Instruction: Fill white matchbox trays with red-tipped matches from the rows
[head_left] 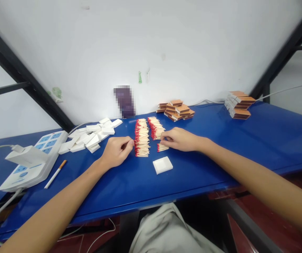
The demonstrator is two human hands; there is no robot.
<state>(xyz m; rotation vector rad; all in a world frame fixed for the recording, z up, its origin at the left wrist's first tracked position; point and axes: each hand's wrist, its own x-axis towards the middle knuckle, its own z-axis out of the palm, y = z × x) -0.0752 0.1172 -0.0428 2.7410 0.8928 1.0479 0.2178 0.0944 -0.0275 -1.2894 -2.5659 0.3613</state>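
Note:
Red-tipped matches lie in a long left column [141, 138] and a shorter right column [155, 128] on the blue table. A small separate group of matches [162, 147] sits below the right column. My left hand [117, 151] is curled beside the left column, thumb and index finger pressed together at its left edge; anything between them is too small to make out. My right hand [177, 139] pinches at the right ends of the right-hand matches, its fingertips above the small group; what it holds is hidden. A white tray-like box [162, 165] lies nearer the front edge.
White box pieces [87, 135] are heaped at the left, near a power strip [41, 154] with a plugged-in charger and a cigarette [56, 174]. Brown matchboxes [177, 110] are piled by the wall, with another stack [239, 104] farther right.

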